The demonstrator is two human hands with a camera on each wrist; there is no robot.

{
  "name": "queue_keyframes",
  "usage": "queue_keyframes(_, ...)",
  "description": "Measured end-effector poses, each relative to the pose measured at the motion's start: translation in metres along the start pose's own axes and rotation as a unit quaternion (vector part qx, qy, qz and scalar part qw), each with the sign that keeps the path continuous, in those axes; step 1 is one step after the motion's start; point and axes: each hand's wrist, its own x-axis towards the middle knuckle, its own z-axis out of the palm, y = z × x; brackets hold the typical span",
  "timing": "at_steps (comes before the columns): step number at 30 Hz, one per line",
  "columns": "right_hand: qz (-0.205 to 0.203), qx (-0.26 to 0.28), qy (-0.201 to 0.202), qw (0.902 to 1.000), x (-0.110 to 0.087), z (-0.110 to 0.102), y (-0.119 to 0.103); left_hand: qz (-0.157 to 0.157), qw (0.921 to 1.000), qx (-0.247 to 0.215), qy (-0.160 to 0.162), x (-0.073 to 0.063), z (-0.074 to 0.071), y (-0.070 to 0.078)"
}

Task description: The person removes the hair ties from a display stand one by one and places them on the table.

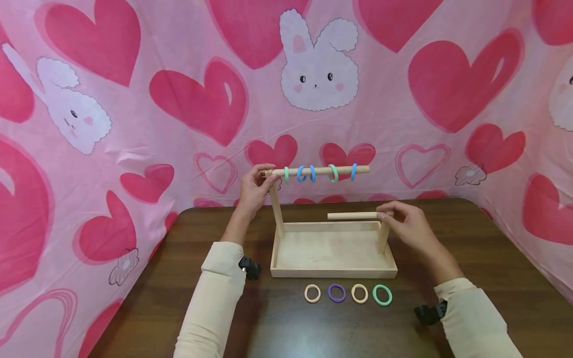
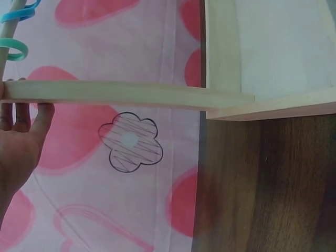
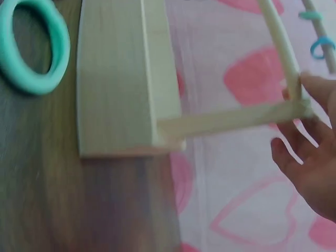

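Observation:
A pale wooden rack [image 1: 333, 273] with a tray base stands on the table; a tall post [image 1: 276, 211] rises at its left and a shorter post [image 1: 383, 238] at its right. My left hand [image 1: 254, 191] grips the top of the tall post, where the upper rod [image 1: 322, 171] begins. Several green and blue rings [image 1: 333, 173] hang on that rod. The right hand [image 1: 405, 223] pinches the top of the short post, around the joint with a bare lower rod [image 1: 351, 216]. Both rods have a free end.
In front of the tray, a row of loose rings lies on the dark wooden table [image 1: 313, 333]: a cream ring [image 1: 306, 293], a purple ring [image 1: 343, 293], another cream ring [image 1: 366, 294] and a green ring [image 1: 390, 295]. A pink heart-patterned cloth [image 1: 264, 109] hangs behind.

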Motion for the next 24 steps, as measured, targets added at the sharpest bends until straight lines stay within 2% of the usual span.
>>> queue_keyframes(5,-0.047,-0.037,0.035,0.9976,0.007,0.013,-0.023,0.005,1.0000,0.002,0.008,0.000,-0.002,0.000)
queue_keyframes(10,-0.082,-0.001,0.067,0.9944,0.017,0.027,-0.038,0.011,0.9999,0.001,0.013,0.000,-0.002,0.000)
queue_keyframes(19,-0.070,-0.020,0.154,0.9854,0.032,0.046,-0.047,0.018,0.9997,-0.008,0.011,-0.002,-0.002,-0.001)
queue_keyframes(24,-0.076,-0.047,0.205,0.9748,0.038,0.054,-0.050,0.015,0.9997,-0.017,0.002,-0.003,-0.003,0.000)
